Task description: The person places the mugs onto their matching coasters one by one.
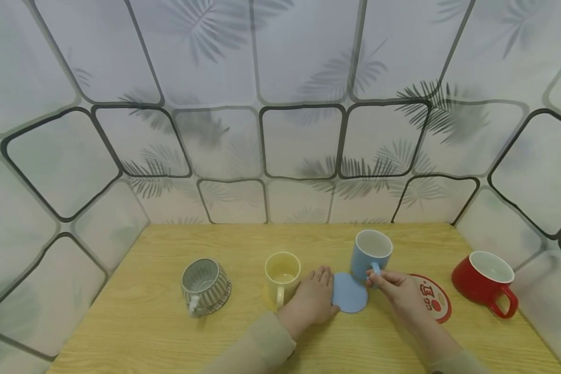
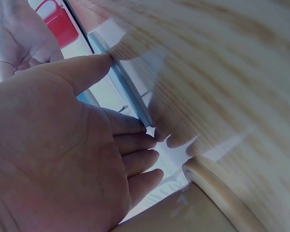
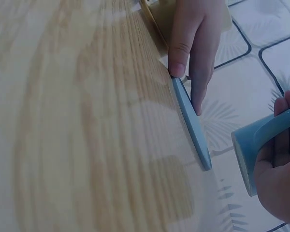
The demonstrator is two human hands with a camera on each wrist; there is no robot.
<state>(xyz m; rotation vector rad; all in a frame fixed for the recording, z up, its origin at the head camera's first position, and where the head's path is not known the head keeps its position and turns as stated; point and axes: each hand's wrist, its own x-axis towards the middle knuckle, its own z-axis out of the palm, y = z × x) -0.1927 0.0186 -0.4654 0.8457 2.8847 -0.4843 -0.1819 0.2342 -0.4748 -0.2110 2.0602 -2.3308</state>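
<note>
- At far left, a grey striped mug (image 1: 210,289) sits on a patterned coaster (image 1: 225,301), handle turned toward the person, where it is easily reached.
- Next, a yellow mug (image 1: 282,267) stands just beside the left hand (image 1: 314,297).
- That hand's thumb is spread from its fairly straight, close-set fingers; thumb and fingertips touch the edge of the blue coaster (image 1: 350,294), probably to keep it steady on the table (image 1: 243,343).
- Over the table, behind the blue coaster, the blue mug (image 1: 367,264) is held up, its handle pinched by the right hand (image 1: 399,291), probably because that leaves its base free.
- Partly behind that hand lies a red-rimmed coaster (image 1: 435,298).
- At far right, a red mug (image 1: 476,280) stands apart, its handle facing the person's side.
</note>
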